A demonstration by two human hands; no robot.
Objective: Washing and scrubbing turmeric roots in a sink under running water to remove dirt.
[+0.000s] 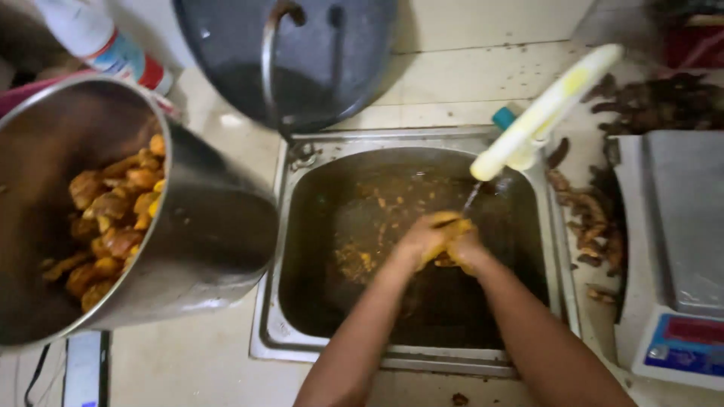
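Head view: left hand (424, 240) & right hand (461, 245) clasped together on a yellow root piece (446, 220) under tap (539, 120); slippery, could drop into murky sink (286, 226), splash.

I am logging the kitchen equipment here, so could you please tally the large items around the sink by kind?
Steel pots: 1
Pot lids: 1
Sinks: 1
Taps: 1
Weighing scales: 1
Bottles: 1
Total: 6
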